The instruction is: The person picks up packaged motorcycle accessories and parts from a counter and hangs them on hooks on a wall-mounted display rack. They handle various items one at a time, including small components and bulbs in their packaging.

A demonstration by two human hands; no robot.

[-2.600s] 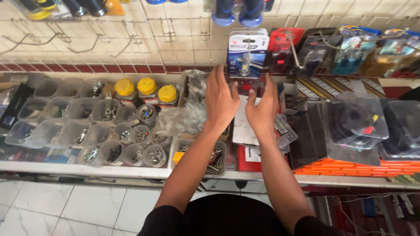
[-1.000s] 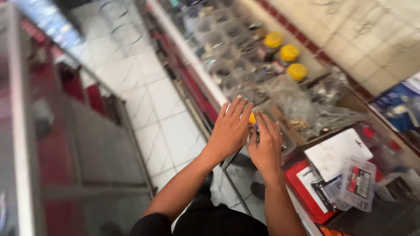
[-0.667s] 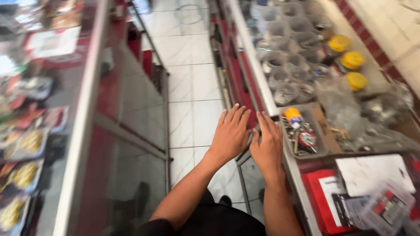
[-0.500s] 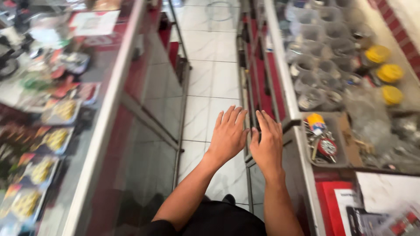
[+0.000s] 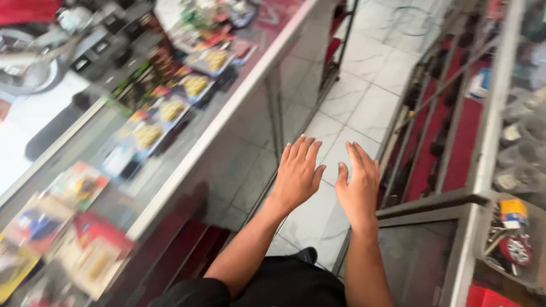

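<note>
Packets (image 5: 149, 132) in bright colours lie flat under the glass top of the counter (image 5: 227, 111) on my far left, laid in rows so they can be read through the pane. That counter runs long and slanted, from the lower left up toward the top middle of the view. Next to it comes the white tiled floor (image 5: 364, 99) of the aisle, and over that aisle I see both hands held out, palms down.

The left hand (image 5: 297, 173) carries nothing: its grip is apart, fingers straight and close together, pointing up and away from the body. The right hand (image 5: 359, 186) sits just beside it, not touching, also empty with fingers spread a little, its long axis leaning slightly rightward. I judge they hang loose and level like this because nothing is within their reach; they are over bare floor between the two counters.

Further right stands a second glass case with red-lined shelves (image 5: 449, 150). At the far right edge a tray (image 5: 534, 278) on top of it holds a jumble of small parts (image 5: 509, 239).
</note>
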